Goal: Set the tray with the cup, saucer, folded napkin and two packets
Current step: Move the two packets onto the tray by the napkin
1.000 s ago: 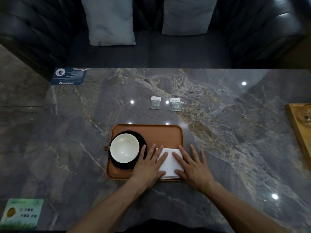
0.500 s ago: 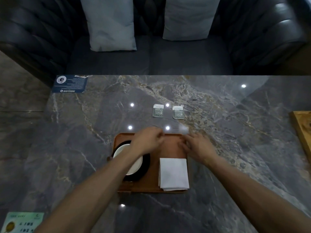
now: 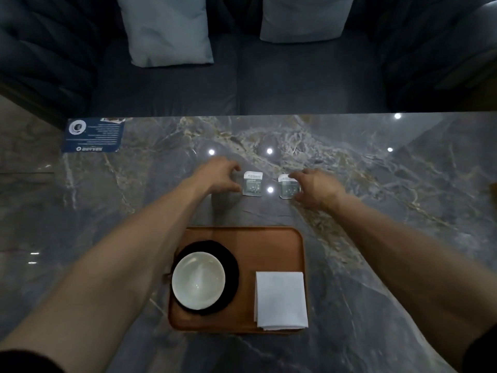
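Grey marble with pale veins covers the desk (image 3: pixel 376 211), and ceiling lights glint off it in small white dots. Beyond its far edge stands a dark sofa (image 3: pixel 242 84) with two pale cushions (image 3: pixel 166 28) leaning on its back. A blue printed card (image 3: pixel 92 135) lies at the far left corner of the desk.

Near the front edge sits the brown tray (image 3: pixel 269 243). On its left half a black saucer (image 3: pixel 228 270) carries a white cup (image 3: pixel 198 280), upright and showing an empty inside. On the tray's right half, against the near right corner, lies the folded napkin (image 3: pixel 281 300), white and square.

Both packets lie flat on the bare desk beyond the tray's far rim, side by side and a little apart, with a light reflection between them. The left hand (image 3: pixel 217 175) reaches to the left packet (image 3: pixel 252 183), fingers curled and spread around its left edge, thumb and forefinger just at the edge; whether they already pinch it cannot be told. The right hand (image 3: pixel 317 188) is at the right packet (image 3: pixel 287 186), fingers over its right side and touching it, the grip not clearly closed.
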A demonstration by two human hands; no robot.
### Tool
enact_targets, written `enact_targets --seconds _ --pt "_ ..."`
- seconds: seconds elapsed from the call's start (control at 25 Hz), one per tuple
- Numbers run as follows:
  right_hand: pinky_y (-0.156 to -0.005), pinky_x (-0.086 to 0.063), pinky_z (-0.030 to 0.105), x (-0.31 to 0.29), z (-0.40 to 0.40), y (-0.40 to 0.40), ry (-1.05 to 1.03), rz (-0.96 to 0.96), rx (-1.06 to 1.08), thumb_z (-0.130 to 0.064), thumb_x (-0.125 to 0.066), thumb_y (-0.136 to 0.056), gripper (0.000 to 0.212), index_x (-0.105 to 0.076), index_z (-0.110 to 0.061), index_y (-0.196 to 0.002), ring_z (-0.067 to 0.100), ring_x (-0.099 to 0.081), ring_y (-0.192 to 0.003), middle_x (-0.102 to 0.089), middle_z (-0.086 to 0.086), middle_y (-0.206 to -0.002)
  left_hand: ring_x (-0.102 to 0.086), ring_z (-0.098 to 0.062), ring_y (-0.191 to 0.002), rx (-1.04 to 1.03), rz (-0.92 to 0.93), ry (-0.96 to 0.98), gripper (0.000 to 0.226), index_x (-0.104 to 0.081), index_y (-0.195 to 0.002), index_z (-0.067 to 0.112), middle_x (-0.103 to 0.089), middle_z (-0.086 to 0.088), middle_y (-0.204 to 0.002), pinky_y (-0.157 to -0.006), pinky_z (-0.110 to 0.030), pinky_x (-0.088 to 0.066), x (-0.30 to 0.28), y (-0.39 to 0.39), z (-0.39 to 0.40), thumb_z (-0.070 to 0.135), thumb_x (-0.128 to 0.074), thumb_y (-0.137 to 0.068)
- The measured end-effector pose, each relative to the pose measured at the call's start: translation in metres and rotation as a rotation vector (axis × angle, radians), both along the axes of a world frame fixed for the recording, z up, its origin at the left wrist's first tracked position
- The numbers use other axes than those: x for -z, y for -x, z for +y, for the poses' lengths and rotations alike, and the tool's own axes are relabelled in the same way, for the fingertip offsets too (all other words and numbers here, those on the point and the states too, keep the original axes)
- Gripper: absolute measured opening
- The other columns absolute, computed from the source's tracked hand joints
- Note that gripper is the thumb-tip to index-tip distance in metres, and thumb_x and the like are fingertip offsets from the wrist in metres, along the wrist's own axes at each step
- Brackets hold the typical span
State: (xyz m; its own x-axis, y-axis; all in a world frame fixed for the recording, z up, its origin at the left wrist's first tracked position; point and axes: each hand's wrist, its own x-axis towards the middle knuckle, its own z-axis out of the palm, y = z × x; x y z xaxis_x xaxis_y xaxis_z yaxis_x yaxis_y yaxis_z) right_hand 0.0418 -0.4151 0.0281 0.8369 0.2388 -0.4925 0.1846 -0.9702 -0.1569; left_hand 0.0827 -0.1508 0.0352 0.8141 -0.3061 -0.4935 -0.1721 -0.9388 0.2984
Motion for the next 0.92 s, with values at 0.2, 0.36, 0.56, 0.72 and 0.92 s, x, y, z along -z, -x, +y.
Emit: enact_targets --seconds 0.2,0.36,0.56,0.72,0.92 --pt "-0.100 -0.039 0.053 0.018 0.008 -0.013 0.027 -0.018 -0.060 -0.044 -0.065 -0.085 0.068 -0.033 -0.031 -0.143 0.034 -0.038 -0.130 -0.038 0.007 -0.146 -0.049 -0.028 -0.120 -0.003 -0.009 0.027 0.068 -0.054 -0.131 0.018 -0.052 -0.007 -0.131 -0.098 -0.042 -0.044 0.018 -0.012 -0.014 0.047 -0.077 -0.074" --pt "-0.097 -0.039 0.052 0.025 0.009 -0.013 -0.016 -0.051 -0.003 -0.040 -0.070 -0.083 0.064 -0.040 -0.030 -0.139 0.034 -0.041 -0.125 -0.044 0.009 -0.137 -0.045 -0.028 -0.119 -0.012 -0.051 0.034 0.066 -0.054 -0.129 0.022 -0.048 -0.007 -0.127 -0.096 -0.043 -0.044 0.029 -0.008 -0.023 0.048 -0.076 -0.073" --pt "-0.092 -0.041 0.048 0.028 0.006 -0.011 -0.089 -0.067 0.099 -0.040 -0.072 -0.078 0.056 -0.048 -0.027 -0.128 0.034 -0.044 -0.117 -0.049 0.010 -0.126 -0.042 -0.026 -0.119 -0.008 -0.085 0.033 0.057 -0.054 -0.122 0.030 -0.052 -0.003 -0.125 -0.094 -0.041 -0.038 0.036 -0.004 -0.026 0.043 -0.076 -0.071" --pt "-0.089 -0.044 0.047 0.029 0.004 -0.004 -0.103 -0.061 0.148 -0.039 -0.069 -0.082 0.056 -0.050 -0.019 -0.130 0.035 -0.045 -0.116 -0.053 0.013 -0.125 -0.040 -0.022 -0.112 -0.046 -0.085 0.057 0.038 -0.054 -0.099 0.031 -0.051 0.001 -0.116 -0.085 -0.037 -0.037 0.037 0.000 -0.030 0.035 -0.075 -0.068" --pt "-0.080 -0.051 0.043 0.025 0.004 0.011 -0.186 -0.076 0.302 -0.030 -0.066 -0.080 0.035 -0.058 -0.017 -0.111 0.036 -0.059 -0.102 -0.067 0.015 -0.110 -0.048 -0.024 -0.093 -0.117 -0.085 0.108 0.027 -0.044 -0.081 0.026 -0.048 0.004 -0.086 -0.071 -0.038 -0.038 0.032 0.012 -0.033 0.027 -0.070 -0.073"
